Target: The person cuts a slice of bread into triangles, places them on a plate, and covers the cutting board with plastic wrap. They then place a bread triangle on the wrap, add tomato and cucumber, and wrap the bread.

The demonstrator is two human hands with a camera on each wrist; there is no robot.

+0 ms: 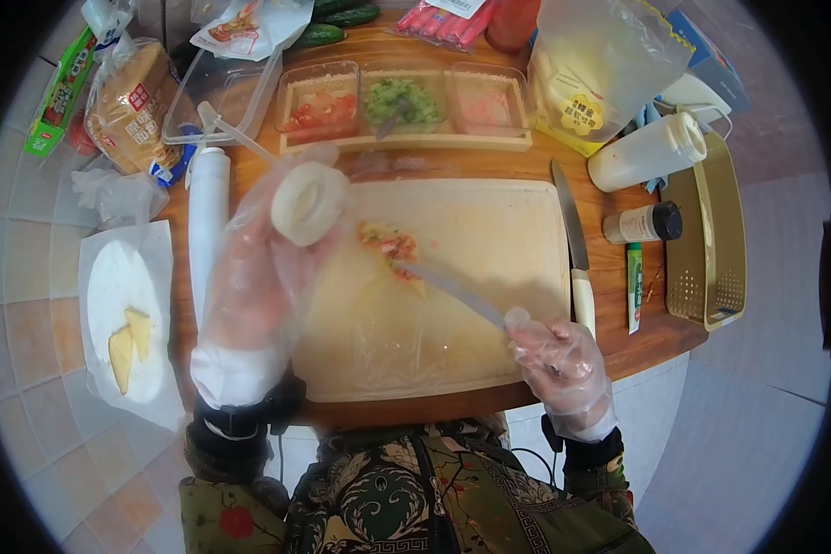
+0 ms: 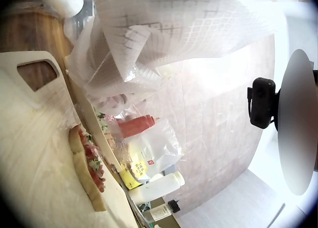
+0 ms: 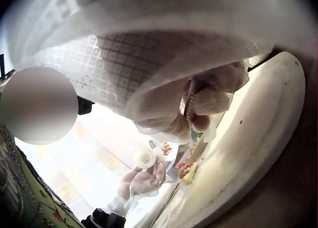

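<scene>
In the head view my gloved left hand holds up a round whitish thing with a hollow middle, over the board's left edge. My gloved right hand, at the board's right front, grips a translucent plastic knife; the right wrist view shows a toothed edge. The knife's far end reaches a small piece of bread topped with chopped red and green bits. This bread, longer-looking in the left wrist view, lies on the cream cutting board. Clear plastic film covers the board's front part.
Behind the board stands a tray with red, green and pink chopped fillings. A kitchen knife lies along the right edge, near a bottle, a shaker and a basket. At left are bagged bread and pale triangles on paper.
</scene>
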